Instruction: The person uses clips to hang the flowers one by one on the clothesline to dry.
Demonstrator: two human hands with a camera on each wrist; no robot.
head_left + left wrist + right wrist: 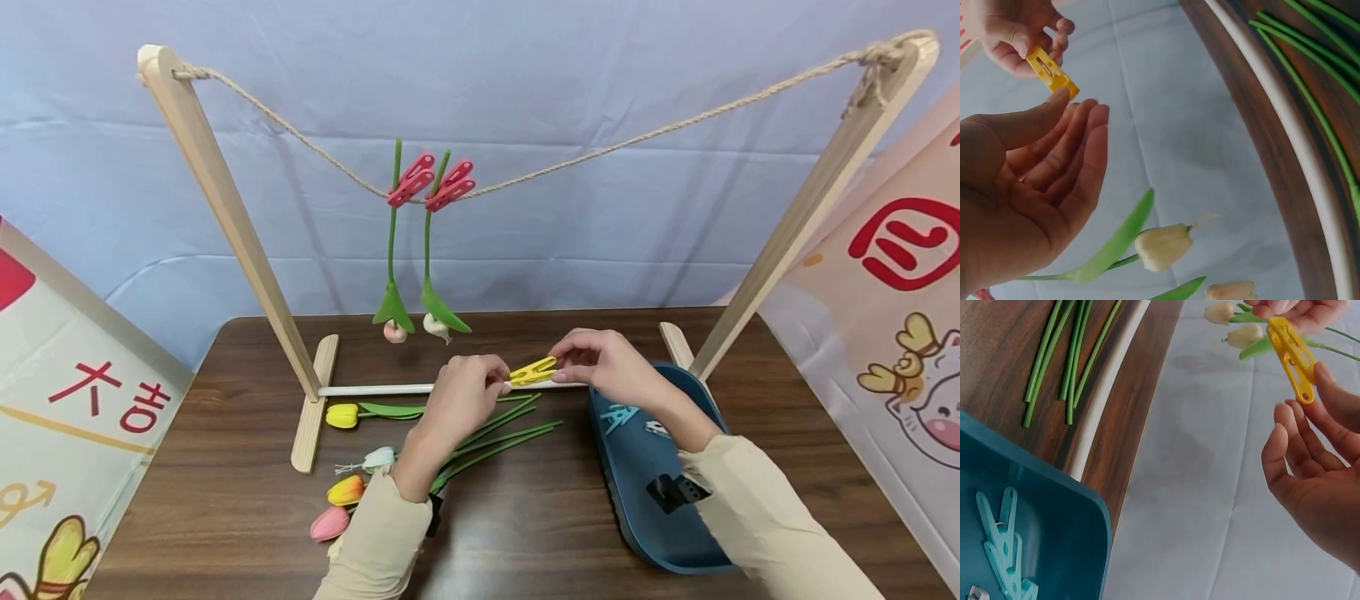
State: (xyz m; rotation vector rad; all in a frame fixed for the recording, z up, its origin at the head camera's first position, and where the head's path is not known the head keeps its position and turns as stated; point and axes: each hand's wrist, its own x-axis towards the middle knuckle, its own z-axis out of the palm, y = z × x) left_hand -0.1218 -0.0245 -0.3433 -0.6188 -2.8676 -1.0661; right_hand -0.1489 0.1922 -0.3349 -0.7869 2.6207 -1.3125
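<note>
Both hands meet at a yellow clothespin [533, 371] above the white crossbar [375, 390]. My left hand [463, 392] pinches its clamping end between thumb and fingertips, as the left wrist view shows. At the handle end, my right hand [611, 367] holds it by thumb and fingers, with the other fingers loosely bent in the right wrist view. Behind them, two pale tulips [1163, 247] hang heads down from a rope [675, 123], each stem clipped by a red clothespin [411, 179]. Under my left arm lie several more tulips, among them a yellow one [342, 416] and a pink one [330, 524].
A dark blue bin [637, 517] stands on the right under my right forearm, holding light blue clothespins [1004, 544]. Wooden posts, left [225, 200] and right [817, 200], carry the rope over the brown table [525, 525]. Printed hangings flank both sides.
</note>
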